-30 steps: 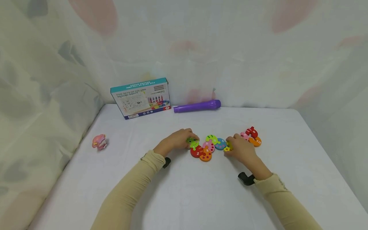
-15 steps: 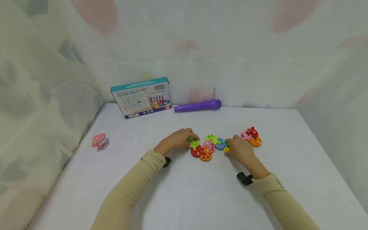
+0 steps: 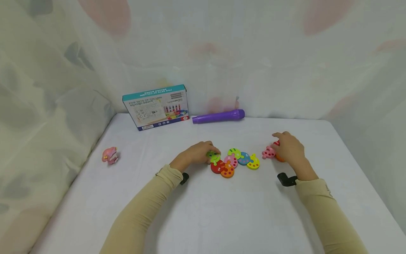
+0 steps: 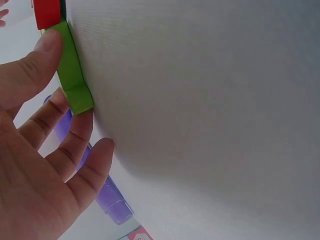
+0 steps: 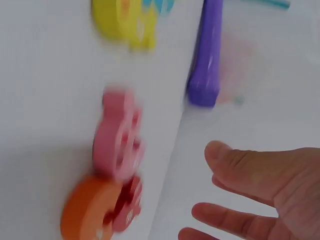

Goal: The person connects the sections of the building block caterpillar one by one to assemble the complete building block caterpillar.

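Note:
My left hand (image 3: 198,152) pinches the green smiling head piece (image 3: 215,157) of a caterpillar number puzzle; the left wrist view shows thumb and fingers on the green edge (image 4: 75,82). Joined to this head is a winding chain of several round pieces, from a red piece (image 3: 217,167) to a yellow piece (image 3: 253,162). My right hand (image 3: 291,148) hovers over the loose pieces at the right, fingers apart and holding nothing in the right wrist view. Beneath or beside it lie a pink piece (image 5: 112,145), an orange piece (image 5: 85,210) and a red piece (image 5: 129,205), partly hidden in the head view.
At the back of the white table (image 3: 203,218) a purple toy microphone (image 3: 219,116) lies beside a standing bead-set box (image 3: 155,107). A small pink figurine (image 3: 110,156) sits at the left. Patterned curtains (image 3: 253,63) hang behind and at both sides.
My right hand has left the yellow piece, now uncovered at the chain's end, and moved right above the loose pieces. The loose pink piece sits slightly further left. My left hand stays put.

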Demonstrator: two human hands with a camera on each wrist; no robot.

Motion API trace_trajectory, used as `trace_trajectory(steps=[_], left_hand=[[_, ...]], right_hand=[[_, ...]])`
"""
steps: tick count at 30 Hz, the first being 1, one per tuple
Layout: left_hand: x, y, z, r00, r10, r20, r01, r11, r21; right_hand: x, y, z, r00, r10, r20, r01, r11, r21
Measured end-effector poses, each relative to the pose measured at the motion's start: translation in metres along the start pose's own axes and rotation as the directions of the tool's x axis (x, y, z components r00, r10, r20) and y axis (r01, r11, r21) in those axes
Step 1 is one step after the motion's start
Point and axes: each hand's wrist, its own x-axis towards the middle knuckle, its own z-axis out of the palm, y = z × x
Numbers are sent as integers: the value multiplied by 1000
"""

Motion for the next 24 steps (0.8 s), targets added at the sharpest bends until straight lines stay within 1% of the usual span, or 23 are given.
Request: trace_trajectory(steps=[4,7,9,11,15,17,20,22,24], left_hand=[[0,-1,0,1000,7,-2,-7,1000,-6],[0,-1,0,1000,8,-1,-8,1000,-11],[0,-1,0,1000,5,-2,-5,1000,-15],[0,-2,1,1000,6,-4,-6,1000,-12],[1,-3,3,1000,14,0,-14,1000,-6],[0,-3,2,1000,15,2,-15,1000,-7],[0,-1,1,1000,5,4,-5,1000,-5],[-1,-1,0,1000,-1,4,1,1000,1],[-1,-1,0,1000,-5,4,5,1000,5]], right_hand=[[14,19,-7,992,84,96,-81,996,-42],[23,29,-6,974,140,177,-135,990,-38],[28,33,-4,962,155,225,-153,988,-29],[31,35,0,952,144,269,-150,989,1],[37,40,4,947,71,312,-99,992,76],[39,42,6,950,24,312,-60,992,109],[42,44,10,955,-32,295,-6,992,128],[44,45,13,960,-52,275,17,992,127],[45,45,15,965,-52,259,20,992,124]])
